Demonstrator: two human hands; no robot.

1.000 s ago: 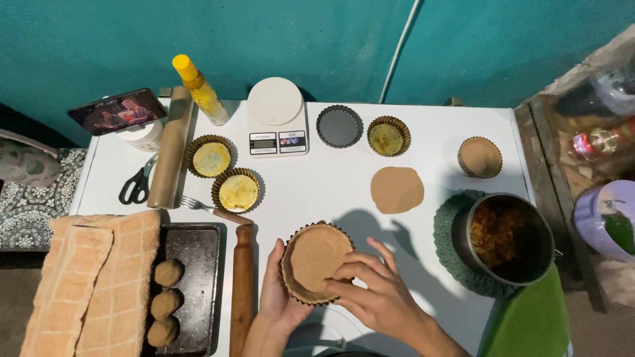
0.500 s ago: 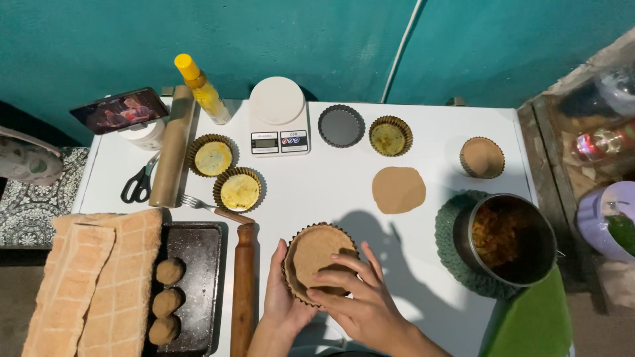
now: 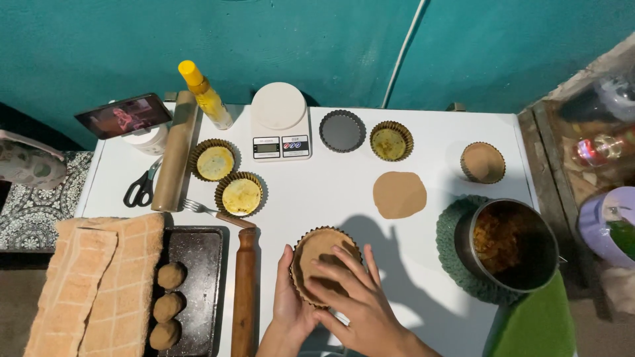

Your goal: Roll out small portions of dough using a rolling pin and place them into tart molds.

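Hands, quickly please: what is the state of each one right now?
Left hand: open, cupping the left side of the dough-lined tart tin.
Right hand: open, fingers spread, pressing on the dough inside the tin.

A home baking corner, set against a teal wall. The white table [image 3: 331,198] carries a kitchen scale [image 3: 280,125] at top centre, fluted tart tins [image 3: 342,130], a rolling pin [image 3: 243,291] lower left, and a pot of filling [image 3: 509,244] at right.

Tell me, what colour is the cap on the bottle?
Yellow: the cap tops the bottle, clear in the head view.
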